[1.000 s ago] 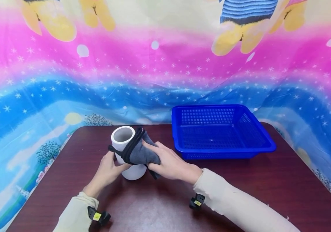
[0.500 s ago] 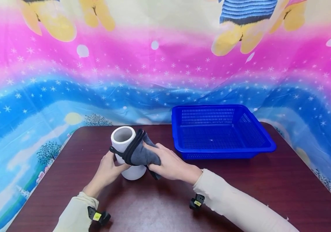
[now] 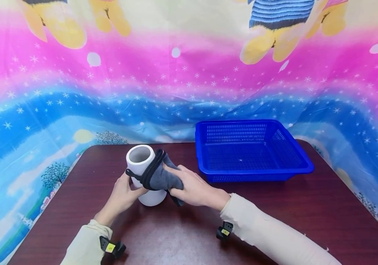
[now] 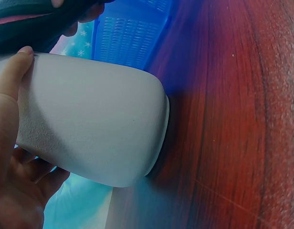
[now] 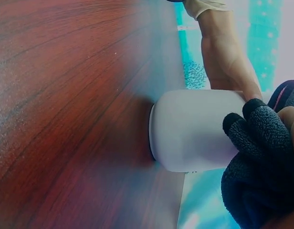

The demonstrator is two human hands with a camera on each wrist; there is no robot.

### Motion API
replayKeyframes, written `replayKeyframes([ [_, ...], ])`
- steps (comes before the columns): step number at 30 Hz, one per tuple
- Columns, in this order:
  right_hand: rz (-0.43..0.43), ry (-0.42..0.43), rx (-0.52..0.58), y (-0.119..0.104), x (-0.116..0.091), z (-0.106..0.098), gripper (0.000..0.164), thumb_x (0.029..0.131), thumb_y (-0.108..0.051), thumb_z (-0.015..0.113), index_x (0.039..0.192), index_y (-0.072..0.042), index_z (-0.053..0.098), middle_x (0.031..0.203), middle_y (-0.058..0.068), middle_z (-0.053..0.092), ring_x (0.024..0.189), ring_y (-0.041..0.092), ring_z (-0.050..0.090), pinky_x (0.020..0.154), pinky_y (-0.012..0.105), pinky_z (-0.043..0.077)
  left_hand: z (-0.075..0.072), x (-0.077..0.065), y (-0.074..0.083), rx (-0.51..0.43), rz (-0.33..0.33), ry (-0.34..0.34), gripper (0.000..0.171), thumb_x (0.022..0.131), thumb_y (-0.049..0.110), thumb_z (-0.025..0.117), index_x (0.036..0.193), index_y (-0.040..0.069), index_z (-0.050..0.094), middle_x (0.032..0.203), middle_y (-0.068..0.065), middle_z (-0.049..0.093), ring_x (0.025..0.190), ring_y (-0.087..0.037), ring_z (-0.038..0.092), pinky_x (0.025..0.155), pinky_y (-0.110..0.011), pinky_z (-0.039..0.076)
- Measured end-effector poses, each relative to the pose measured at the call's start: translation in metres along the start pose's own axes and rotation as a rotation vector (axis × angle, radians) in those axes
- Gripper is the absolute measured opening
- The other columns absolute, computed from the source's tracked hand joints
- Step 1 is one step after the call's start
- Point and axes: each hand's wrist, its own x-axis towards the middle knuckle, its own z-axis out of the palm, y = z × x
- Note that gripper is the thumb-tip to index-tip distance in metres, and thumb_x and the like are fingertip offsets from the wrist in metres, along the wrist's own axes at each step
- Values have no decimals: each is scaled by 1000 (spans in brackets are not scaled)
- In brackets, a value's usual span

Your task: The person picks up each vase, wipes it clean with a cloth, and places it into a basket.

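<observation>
A white vase (image 3: 152, 198) with a round open mouth stands upright on the table. My left hand (image 3: 121, 195) grips its side, thumb in front and fingers behind. A bunched grey cloth (image 3: 164, 178) with black edging lies against the upper right side of the vase. My right hand (image 3: 193, 186) holds this cloth between thumb and fingers. The left wrist view shows the smooth lower body of the vase (image 4: 94, 114), and the dark cloth (image 4: 37, 31) is at the top left. In the right wrist view, folds of the cloth (image 5: 259, 148) overlap the vase (image 5: 199, 131).
A blue plastic basket (image 3: 256, 171) with perforated walls stands at the back right of the dark reddish-brown table (image 3: 182, 239). Behind the table hangs a printed backdrop (image 3: 162, 81) in pink and blue. Both wrists wear small black cameras.
The cloth has slid slightly down the side of the vase. Both hands keep nearly the same place and hold.
</observation>
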Motion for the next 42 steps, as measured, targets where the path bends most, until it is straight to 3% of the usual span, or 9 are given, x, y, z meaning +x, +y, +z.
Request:
replayKeyframes([
  [13, 11, -8, 16, 4, -2, 4, 73, 90, -23, 65, 157, -33, 36, 102, 0, 57, 91, 11, 51, 71, 24, 49, 2, -1, 0, -25, -4, -8, 72, 82, 27, 83, 142, 9, 48, 136, -16, 63, 126, -36, 60, 100, -57, 51],
  [35, 14, -50, 20, 9, -2, 7, 73, 90, -22, 65, 157, -34, 36, 107, 1, 60, 94, 12, 52, 74, 24, 50, 2, -1, -1, -25, 23, 9, 73, 79, 17, 83, 142, 9, 46, 130, -18, 65, 118, -35, 64, 95, -56, 55],
  [42, 21, -63, 20, 11, -3, 7, 73, 90, -23, 65, 156, -35, 36, 104, 0, 59, 92, 12, 52, 73, 24, 49, 1, -1, 0, 3, 16, 18, 71, 76, 16, 83, 137, 8, 49, 124, -16, 69, 111, -31, 66, 90, -48, 55],
])
